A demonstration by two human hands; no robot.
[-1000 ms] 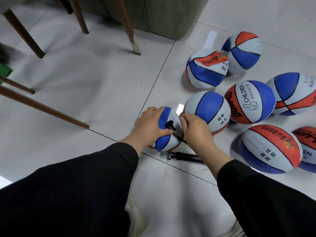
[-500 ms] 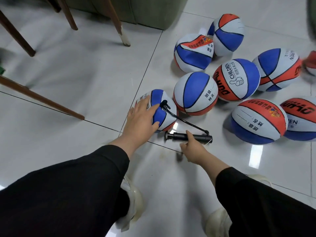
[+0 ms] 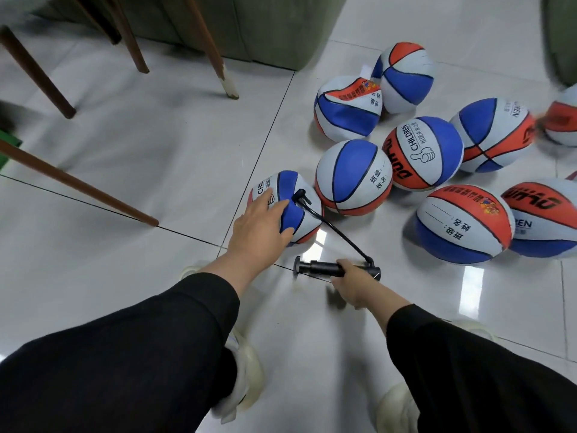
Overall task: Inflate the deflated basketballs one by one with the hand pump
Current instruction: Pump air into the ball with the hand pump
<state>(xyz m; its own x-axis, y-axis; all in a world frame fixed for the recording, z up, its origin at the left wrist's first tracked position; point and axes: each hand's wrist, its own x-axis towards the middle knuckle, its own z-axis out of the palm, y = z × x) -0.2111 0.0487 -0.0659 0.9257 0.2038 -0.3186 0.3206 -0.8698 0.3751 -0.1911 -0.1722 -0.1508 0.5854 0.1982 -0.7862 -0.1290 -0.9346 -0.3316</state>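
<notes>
A small blue, white and red basketball (image 3: 299, 210) lies on the tiled floor. My left hand (image 3: 260, 226) rests flat on its near left side, fingers spread. A black hose (image 3: 340, 235) runs from a nozzle in the ball's top to the black hand pump (image 3: 321, 269), which lies on the floor just in front of the ball. My right hand (image 3: 351, 284) grips the pump barrel near the hose end. Several more basketballs (image 3: 352, 178) lie to the right; some look dented.
Wooden chair legs (image 3: 215, 54) and a slanted wooden rod (image 3: 78, 185) stand to the left and back. A green upholstered base (image 3: 249, 26) fills the back. My two pale shoes (image 3: 246, 373) are on the floor below my arms.
My right hand left the nozzle on the ball, dropped to the floor and took hold of the pump. My left hand stayed on the ball. The view pulled back.
</notes>
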